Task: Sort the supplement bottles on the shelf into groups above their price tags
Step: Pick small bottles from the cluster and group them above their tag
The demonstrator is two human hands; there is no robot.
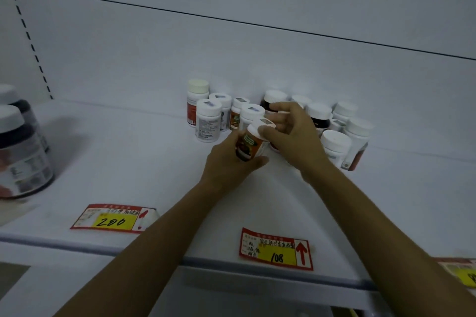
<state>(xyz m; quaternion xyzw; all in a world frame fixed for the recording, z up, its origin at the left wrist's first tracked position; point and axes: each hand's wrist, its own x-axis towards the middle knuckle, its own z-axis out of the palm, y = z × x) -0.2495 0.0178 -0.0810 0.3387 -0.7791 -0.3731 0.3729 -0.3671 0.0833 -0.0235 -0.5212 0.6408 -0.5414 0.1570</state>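
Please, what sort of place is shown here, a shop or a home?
Most likely a shop, perhaps a pharmacy. The white shelf carries handwritten price tags at its front, the 200 tag and the 108 tag, and many supplement bottles stand clustered at the back.

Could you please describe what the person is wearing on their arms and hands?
Nothing visible: the left hand and right hand are ungloved, both forearms bare to the frame edge, with no sleeves, watch, bracelet or rings seen.
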